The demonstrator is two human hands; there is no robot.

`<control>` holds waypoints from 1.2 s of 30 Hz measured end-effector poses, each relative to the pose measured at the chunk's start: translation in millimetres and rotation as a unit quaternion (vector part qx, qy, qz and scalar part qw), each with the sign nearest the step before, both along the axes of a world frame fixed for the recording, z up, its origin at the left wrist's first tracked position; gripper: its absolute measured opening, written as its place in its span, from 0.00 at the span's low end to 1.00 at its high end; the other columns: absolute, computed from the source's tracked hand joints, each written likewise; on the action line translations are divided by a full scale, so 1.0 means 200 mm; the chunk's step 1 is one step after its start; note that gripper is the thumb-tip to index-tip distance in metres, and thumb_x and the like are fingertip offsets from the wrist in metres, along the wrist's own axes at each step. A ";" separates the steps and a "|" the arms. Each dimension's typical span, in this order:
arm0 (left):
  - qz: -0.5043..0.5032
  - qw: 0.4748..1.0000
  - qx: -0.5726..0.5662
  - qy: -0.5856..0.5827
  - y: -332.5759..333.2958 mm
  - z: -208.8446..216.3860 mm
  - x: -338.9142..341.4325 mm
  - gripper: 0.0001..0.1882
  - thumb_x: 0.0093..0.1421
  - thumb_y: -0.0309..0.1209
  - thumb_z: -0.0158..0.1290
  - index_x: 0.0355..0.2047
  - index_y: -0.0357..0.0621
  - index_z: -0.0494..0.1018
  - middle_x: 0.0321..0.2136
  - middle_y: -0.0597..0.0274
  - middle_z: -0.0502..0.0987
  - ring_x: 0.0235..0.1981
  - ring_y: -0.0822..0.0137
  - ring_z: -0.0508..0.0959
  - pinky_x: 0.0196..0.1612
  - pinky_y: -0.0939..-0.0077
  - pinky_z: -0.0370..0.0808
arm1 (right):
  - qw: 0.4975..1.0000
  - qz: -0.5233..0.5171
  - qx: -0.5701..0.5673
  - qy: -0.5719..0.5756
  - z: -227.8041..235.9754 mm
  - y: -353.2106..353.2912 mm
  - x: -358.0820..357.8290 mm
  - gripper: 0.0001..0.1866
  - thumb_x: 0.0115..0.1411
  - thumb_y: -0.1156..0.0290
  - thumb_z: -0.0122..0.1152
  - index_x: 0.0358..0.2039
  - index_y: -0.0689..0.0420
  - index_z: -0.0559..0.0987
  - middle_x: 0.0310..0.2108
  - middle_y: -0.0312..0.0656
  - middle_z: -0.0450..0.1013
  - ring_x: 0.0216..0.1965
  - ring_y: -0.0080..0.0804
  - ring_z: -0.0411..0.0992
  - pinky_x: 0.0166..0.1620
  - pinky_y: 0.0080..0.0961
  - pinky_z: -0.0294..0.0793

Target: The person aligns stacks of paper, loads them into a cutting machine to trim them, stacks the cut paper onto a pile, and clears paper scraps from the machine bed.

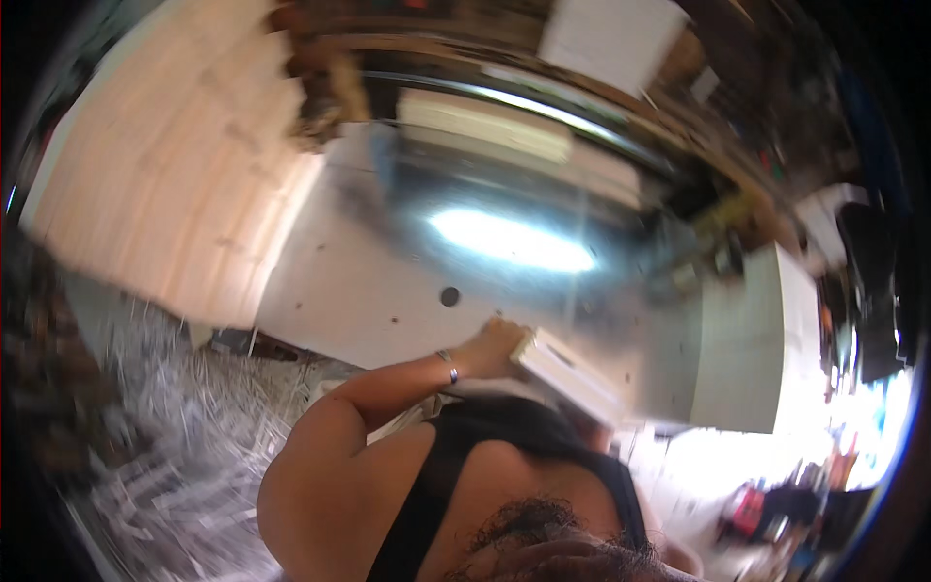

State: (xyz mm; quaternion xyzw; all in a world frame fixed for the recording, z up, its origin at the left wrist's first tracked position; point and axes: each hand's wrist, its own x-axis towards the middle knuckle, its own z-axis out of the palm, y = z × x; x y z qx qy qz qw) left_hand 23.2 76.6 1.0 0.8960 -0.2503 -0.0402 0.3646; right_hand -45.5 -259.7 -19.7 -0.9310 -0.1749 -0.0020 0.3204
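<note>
The fingers of the left hand [493,349] are grasping the near left end of a narrow, pale board [577,381], and blur is hiding how each of them is bending. The board is slanting away from these fingers toward the lower right, in front of the wearer's chest, with a dark mark showing on its upper side. Below the board's right part, 1 small patch of skin [593,435] is showing; the right hand is mostly staying out of sight there, so I cannot tell whether its fingers are gripping or loose.

Just behind the left fingers, 1 shiny bracelet [453,374] is circling the wrist. Beyond the fingertips, a broad, pale worktop [359,291] is spreading out, with 1 round dark spot [450,297] lying near them, up and to the left. Farther ahead of the fingers, a bright streak of light [514,240] is shining on the surface, and past it a long cream piece [485,126] is lying.

Well to the left of the fingers, a large wooden panel [175,165] is standing out with its light grain. Below that panel, pale strips [194,417] are littering the ground. Well to the fingers' right, a whitish panel [742,344] is bordering the worktop.
</note>
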 end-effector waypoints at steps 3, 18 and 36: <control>-0.072 0.997 -0.008 0.010 -0.10 0.14 0.11 0.32 0.50 0.49 0.70 0.49 0.43 0.75 0.44 0.51 0.80 0.50 0.48 0.78 0.55 0.49 0.66 | 0.997 -0.081 0.017 -0.002 -0.09 -0.14 -0.17 0.19 0.62 0.64 0.70 0.52 0.56 0.83 0.52 0.53 0.80 0.56 0.56 0.75 0.60 0.49 0.71; -0.239 0.969 0.024 -0.057 -0.42 0.18 0.25 0.24 0.50 0.44 0.69 0.48 0.57 0.83 0.43 0.61 0.84 0.47 0.51 0.79 0.49 0.56 0.66 | 0.951 -0.283 0.116 -0.041 -0.09 -0.14 -0.39 0.28 0.52 0.48 0.74 0.50 0.50 0.84 0.56 0.44 0.76 0.58 0.51 0.68 0.59 0.47 0.63; -0.237 0.963 -0.117 0.048 -0.48 0.12 0.34 0.22 0.48 0.44 0.72 0.43 0.54 0.86 0.37 0.62 0.86 0.42 0.55 0.83 0.52 0.58 0.69 | 0.957 -0.285 -0.045 -0.040 -0.06 -0.10 -0.32 0.32 0.54 0.47 0.74 0.56 0.48 0.81 0.59 0.44 0.73 0.65 0.51 0.62 0.63 0.46 0.62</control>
